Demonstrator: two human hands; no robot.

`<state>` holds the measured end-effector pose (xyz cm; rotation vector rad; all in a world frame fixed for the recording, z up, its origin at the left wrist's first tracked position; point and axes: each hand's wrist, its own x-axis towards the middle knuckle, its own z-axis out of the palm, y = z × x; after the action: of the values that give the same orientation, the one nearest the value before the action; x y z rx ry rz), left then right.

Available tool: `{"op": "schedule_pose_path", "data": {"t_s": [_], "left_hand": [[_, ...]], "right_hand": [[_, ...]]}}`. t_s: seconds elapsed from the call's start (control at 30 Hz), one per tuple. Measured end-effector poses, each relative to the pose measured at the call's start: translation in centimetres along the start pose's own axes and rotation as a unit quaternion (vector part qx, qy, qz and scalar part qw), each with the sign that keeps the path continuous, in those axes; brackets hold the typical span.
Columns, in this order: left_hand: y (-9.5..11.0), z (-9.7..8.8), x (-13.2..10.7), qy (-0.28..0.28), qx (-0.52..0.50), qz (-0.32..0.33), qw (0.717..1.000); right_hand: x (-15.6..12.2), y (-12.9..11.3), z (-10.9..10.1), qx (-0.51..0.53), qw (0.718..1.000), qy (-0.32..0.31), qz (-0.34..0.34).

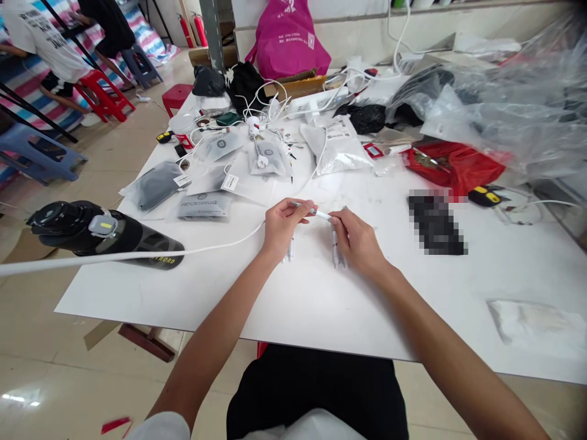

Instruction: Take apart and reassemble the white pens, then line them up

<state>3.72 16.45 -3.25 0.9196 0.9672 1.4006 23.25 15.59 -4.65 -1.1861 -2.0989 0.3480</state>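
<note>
Both my hands meet at the middle of the white table (321, 305). My left hand (280, 225) is closed in a pinch on one end of a thin white pen-like stick (321, 214). My right hand (355, 239) is closed round the stick's other end. More white sticks (336, 255) lie on the table under my right hand, and another pair (290, 249) lies below my left hand. A white cable (137, 255) runs from the left edge toward my left hand.
A black bottle (98, 235) lies at the table's left edge. Grey packaged items (204, 205), cables, a pink bag (288, 36), a red bag (454, 164), clear plastic (513, 91) and a blurred dark object (435, 223) crowd the far half. Other people sit on stools at the far left.
</note>
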Motion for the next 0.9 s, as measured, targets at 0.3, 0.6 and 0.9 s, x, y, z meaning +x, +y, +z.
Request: {"op": "schedule_pose_path", "data": {"t_s": [0.3, 0.6, 0.9], "left_hand": [[-0.6, 0.2, 0.1, 0.002, 0.021, -0.011, 1.0], [-0.5, 0.4, -0.1, -0.073, 0.012, 0.027, 0.997], [-0.2, 0.2, 0.0, -0.044, -0.009, 0.017, 0.999]], "right_hand": [[-0.2, 0.6, 0.1, -0.024, 0.999, -0.046, -0.007], [0.3, 0.4, -1.0, -0.039, 0.999, -0.03, 0.003], [0.3, 1.0, -1.4, -0.073, 0.997, 0.007, -0.001]]}}
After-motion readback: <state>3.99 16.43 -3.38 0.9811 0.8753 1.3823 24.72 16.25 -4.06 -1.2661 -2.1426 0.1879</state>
